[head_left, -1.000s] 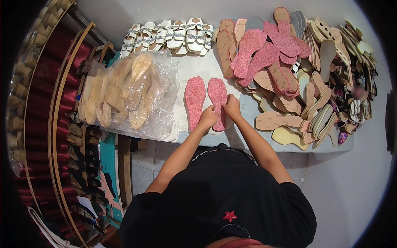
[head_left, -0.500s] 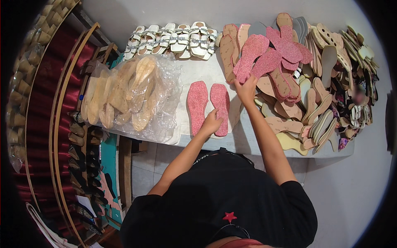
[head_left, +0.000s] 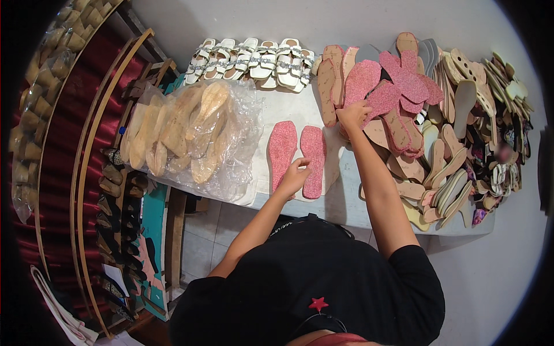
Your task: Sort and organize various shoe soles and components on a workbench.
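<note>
Two pink glitter insoles, a left one and a right one, lie side by side on the table before me. My left hand hovers over their near ends, thumb and fingers apart, holding nothing. Farther right, my right hand reaches to the pile of pink insoles. Its fingers close at the near end of a pink insole; another pink insole lies beside it, partly covered by the hand. More pink insoles overlap behind, and tan undersides show on several.
White strappy sandals stand in a row at the back. A clear plastic bag of wooden-coloured shoe forms lies left. Loose soles crowd the table's right side. A rack of shoes stands at the far left.
My left hand has lifted off the right-hand insole and moved slightly left, fingers opening. My right hand stays at the pink pile, its fingers shifting over the insoles. The view has shifted slightly.
</note>
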### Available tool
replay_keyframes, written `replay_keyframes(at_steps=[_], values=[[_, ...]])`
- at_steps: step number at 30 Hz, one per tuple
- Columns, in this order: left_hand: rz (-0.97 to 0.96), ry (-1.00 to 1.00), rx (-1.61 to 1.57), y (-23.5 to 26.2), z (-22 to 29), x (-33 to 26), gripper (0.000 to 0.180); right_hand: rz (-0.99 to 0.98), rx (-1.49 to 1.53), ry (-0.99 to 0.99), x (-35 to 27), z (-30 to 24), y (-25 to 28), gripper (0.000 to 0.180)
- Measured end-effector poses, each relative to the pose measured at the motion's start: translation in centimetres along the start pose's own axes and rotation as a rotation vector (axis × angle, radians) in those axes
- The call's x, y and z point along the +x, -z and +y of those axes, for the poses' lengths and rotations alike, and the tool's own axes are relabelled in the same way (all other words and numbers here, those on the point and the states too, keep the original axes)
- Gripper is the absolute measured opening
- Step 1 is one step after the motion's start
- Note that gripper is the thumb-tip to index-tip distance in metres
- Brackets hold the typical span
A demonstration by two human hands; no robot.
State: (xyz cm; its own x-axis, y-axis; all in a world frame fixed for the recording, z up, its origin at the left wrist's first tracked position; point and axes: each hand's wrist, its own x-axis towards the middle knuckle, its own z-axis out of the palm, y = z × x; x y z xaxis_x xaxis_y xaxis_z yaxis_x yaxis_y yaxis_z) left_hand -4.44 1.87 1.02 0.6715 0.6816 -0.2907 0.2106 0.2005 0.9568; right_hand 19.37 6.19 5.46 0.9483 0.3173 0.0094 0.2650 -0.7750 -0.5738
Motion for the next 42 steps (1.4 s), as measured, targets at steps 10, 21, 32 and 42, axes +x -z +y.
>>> replay_keyframes(at_steps=[10,21,32,42], values=[[-0.062,-0.084,-0.354,1.1,3.5,3.1,0.043,-0.107,0.412,0.625,-9.0,6.6,0.9,0.084],[-0.299,-0.082,-0.961,-0.2,4.6,5.1,0.069,-0.6,0.42,0.629,-14.5,7.0,3.8,0.084],[-0.167,-0.081,-0.917,0.2,3.4,4.1,0.05,-0.357,0.469,0.723,-15.7,5.6,4.5,0.072],[-0.28,-0.158,-1.006,0.0,4.3,3.3,0.06,-0.381,0.41,0.783,-16.8,5.2,4.2,0.075]])
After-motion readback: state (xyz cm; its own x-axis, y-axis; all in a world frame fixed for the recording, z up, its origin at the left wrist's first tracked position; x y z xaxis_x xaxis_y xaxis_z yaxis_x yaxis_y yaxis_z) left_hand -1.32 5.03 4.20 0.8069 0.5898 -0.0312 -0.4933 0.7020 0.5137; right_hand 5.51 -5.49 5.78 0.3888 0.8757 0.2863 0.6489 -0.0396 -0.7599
